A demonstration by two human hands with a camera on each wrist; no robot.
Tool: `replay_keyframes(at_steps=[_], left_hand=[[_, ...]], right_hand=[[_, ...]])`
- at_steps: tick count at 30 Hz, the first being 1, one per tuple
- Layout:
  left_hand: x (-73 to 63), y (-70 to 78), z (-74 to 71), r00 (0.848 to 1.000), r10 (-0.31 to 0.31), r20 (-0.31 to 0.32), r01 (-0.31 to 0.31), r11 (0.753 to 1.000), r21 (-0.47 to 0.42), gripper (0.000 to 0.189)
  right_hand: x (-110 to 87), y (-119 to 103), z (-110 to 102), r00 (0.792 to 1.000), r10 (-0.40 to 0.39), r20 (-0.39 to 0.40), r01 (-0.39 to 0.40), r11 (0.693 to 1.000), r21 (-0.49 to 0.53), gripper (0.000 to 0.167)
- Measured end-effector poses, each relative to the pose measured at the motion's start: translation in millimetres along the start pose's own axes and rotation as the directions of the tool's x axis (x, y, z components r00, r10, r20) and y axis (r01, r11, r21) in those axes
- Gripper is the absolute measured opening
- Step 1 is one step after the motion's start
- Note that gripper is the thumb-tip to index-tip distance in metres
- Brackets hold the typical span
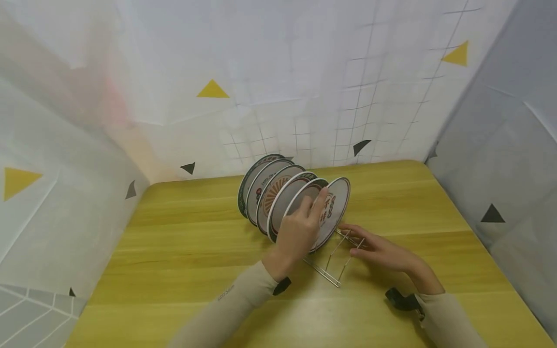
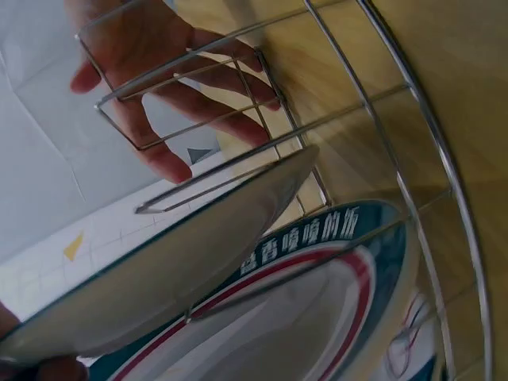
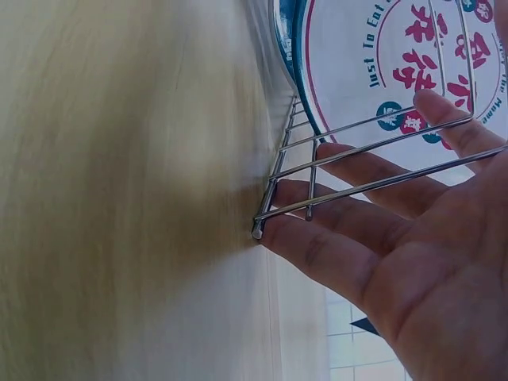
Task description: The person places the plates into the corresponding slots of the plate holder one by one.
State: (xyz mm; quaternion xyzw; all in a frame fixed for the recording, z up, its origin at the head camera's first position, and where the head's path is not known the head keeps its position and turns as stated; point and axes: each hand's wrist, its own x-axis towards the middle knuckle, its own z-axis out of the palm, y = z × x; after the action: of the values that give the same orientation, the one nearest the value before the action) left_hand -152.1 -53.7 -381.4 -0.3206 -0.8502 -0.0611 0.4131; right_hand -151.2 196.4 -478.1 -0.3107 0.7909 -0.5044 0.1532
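Several round plates [image 1: 278, 193] with dark rims and printed faces stand tilted in a row in a wire dish rack [image 1: 322, 273]. My left hand [image 1: 298, 234] pinches the rim of the plate [image 1: 336, 209] at the right end of the row; its thumb and fingertips show at the corner of the left wrist view. That plate's printed face [image 3: 349, 40] leans toward the rack's bare wires. At the rack's right end rests my right hand [image 1: 385, 252], fingers spread and fairly straight, touching the wires and base rail [image 3: 263, 214]. The left palm is hidden from the head view.
The rack stands on a yellow wood-grain table [image 1: 174, 270]. White sheeting [image 1: 270, 58] with yellow and black triangles hangs behind and at both sides. A black wrist camera [image 1: 402, 300] sits at the right cuff, low over the table.
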Motion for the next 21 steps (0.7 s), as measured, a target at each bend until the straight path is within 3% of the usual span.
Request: replay_keyframes(at_steps=[6, 12, 21], left_hand=[[-7.2, -2.1, 2.2, 0.996, -0.074, 0.046, 0.077, 0.996, -0.046, 0.060], [-7.2, -8.4, -3.2, 0.991, -0.103, 0.085, 0.106, 0.994, -0.033, 0.059], [-33.7, -0.9, -8.1, 0.986, -0.095, 0.139, 0.106, 0.992, -0.074, 0.049]], right_hand=[[1.5, -0.4, 1.0, 1.000, 0.012, -0.010, -0.012, 1.000, -0.009, 0.061], [12.5, -4.7, -5.3, 1.000, 0.014, 0.000, -0.014, 1.000, 0.008, 0.061], [0.2, -2.7, -2.8, 0.999, 0.039, 0.023, -0.040, 0.998, 0.044, 0.061]])
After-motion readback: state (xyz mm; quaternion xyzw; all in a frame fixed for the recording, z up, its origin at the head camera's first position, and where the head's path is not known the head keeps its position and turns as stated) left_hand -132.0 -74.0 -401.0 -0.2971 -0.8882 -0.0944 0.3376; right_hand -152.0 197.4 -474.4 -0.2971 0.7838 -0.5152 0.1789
